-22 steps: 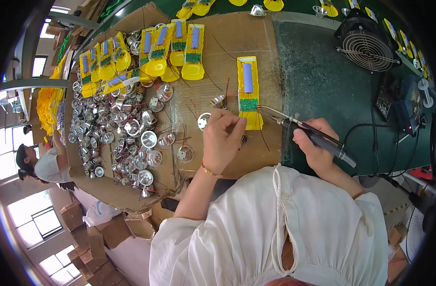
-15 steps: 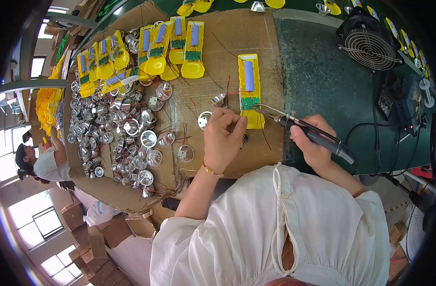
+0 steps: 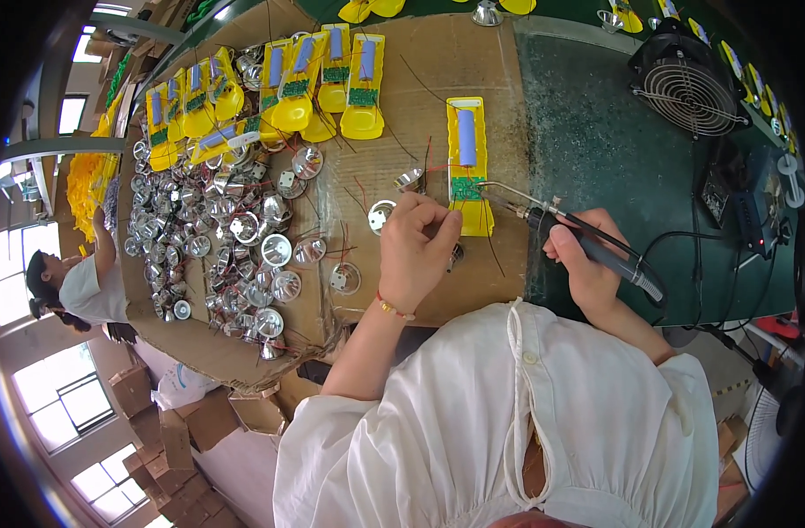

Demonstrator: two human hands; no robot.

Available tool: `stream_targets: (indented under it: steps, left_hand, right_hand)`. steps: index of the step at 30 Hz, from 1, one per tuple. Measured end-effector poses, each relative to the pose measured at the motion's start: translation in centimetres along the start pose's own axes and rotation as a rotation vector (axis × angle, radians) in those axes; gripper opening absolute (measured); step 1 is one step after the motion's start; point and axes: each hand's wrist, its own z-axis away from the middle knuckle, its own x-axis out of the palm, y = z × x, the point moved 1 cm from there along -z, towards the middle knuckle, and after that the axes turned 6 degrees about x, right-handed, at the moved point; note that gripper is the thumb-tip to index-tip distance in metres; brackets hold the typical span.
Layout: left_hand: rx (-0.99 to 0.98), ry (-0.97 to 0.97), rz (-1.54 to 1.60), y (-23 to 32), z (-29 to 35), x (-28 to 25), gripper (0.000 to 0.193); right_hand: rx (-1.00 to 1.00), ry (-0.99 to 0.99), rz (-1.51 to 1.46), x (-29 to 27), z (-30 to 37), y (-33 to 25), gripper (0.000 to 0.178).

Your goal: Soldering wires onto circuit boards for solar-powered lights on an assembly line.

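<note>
My right hand (image 3: 589, 255) grips a soldering iron (image 3: 609, 261) with a thin curved metal tube along it. The iron's front end reaches the green circuit board (image 3: 467, 188) in a yellow plastic housing (image 3: 482, 220). A purple cylindrical battery (image 3: 467, 136) lies in the housing above the board, with red and black wires about it. My left hand (image 3: 417, 242) is closed just left of the housing, thumb and fingers pinched together; what they hold is hidden. A shiny reflector cup (image 3: 409, 180) sits just beyond its fingers, and another reflector (image 3: 380, 214) lies beside it.
Many reflector cups (image 3: 244, 229) are heaped at left on the cardboard (image 3: 438, 70). Yellow housings with batteries (image 3: 364, 84) stand in rows behind them. A fan with a wire guard (image 3: 691, 97) and a blue box with cables (image 3: 759, 194) are at right. Another person (image 3: 86, 286) is far left.
The whole view has shifted slightly. Both hands keep nearly the same place around the housing, and the iron's front end stays at the circuit board.
</note>
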Motion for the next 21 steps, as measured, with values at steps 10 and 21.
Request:
stream_targets:
  steps: [10,21]
  left_hand:
    - [0.008,-0.109,-0.128,0.7,-1.1,-0.7,0.013]
    - [0.008,-0.101,-0.121,0.4,-1.4,-0.5,0.013]
  right_hand:
    - [-0.008,-0.032,0.004,0.8,-0.6,0.3,0.013]
    - [0.169,0.032,-0.149,0.9,-0.6,-0.2,0.013]
